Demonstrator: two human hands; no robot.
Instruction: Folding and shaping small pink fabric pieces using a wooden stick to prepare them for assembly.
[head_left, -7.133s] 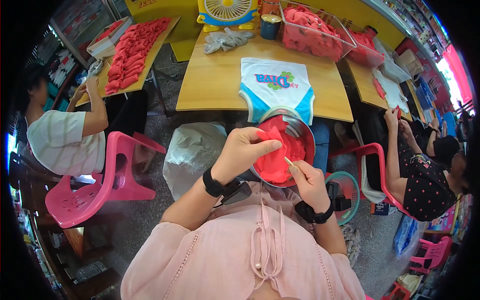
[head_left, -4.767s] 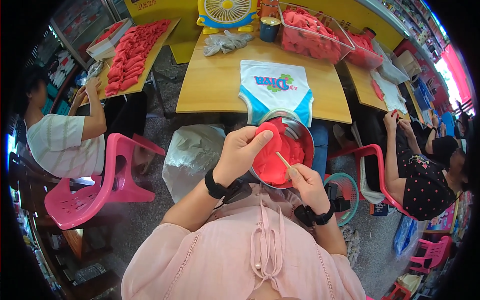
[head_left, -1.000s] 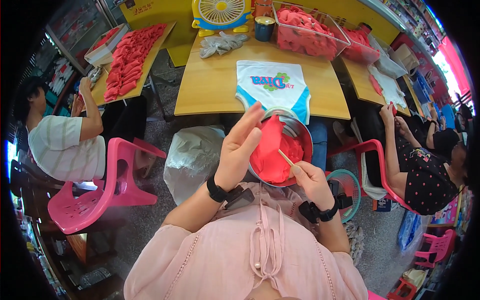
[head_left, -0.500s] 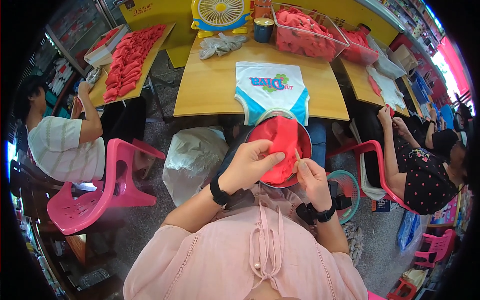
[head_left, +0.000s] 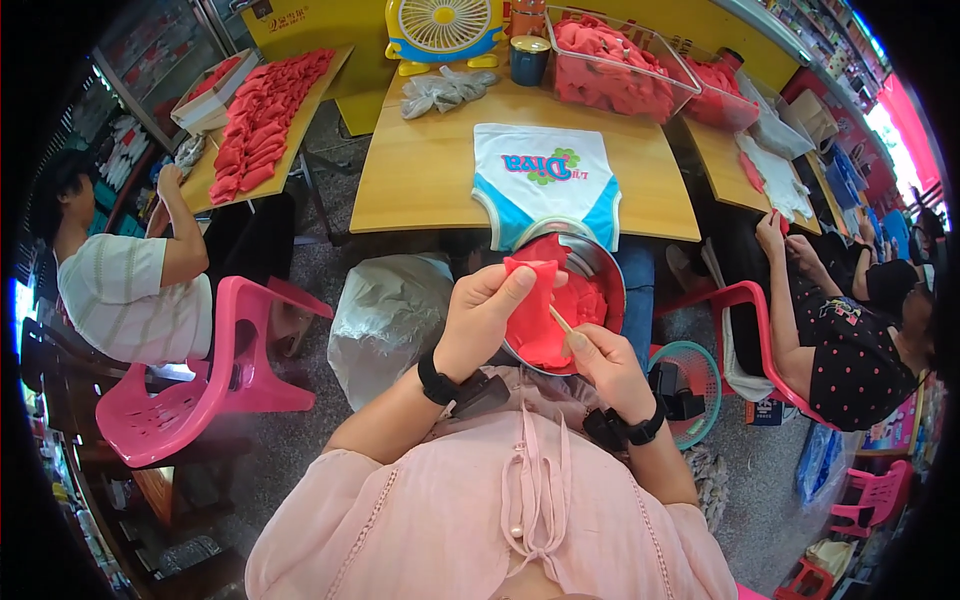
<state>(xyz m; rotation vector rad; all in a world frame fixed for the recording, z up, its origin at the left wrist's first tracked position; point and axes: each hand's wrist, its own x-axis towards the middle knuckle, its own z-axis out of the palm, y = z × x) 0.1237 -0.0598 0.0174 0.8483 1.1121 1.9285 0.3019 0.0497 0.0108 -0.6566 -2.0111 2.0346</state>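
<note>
My left hand [head_left: 478, 312] pinches the upper edge of a red fabric piece [head_left: 528, 310], which hangs over a metal basin [head_left: 604, 258] in my lap. Between the thumb and fingers of my right hand [head_left: 612, 372] is a thin, pale wooden stick [head_left: 560, 319]; its tip reaches the red piece, and whether it goes inside the piece I cannot tell. More red fabric pieces [head_left: 590, 292] lie in the basin. A white and turquoise garment [head_left: 540, 180] with a printed front hangs from the table edge down to the basin's far rim.
On the wooden table [head_left: 410, 165] stand a yellow and blue fan [head_left: 443, 30], a dark cup [head_left: 528, 62] and a clear bin [head_left: 690, 95] of red pieces. A white sack [head_left: 385, 320], a green basket [head_left: 712, 385] and a pink chair [head_left: 240, 330] flank me. Co-workers sit on both sides.
My left hand has moved left and slightly up, drawing the red piece away from the basin's middle. My right hand has shifted slightly down and left, and more of the stick shows.
</note>
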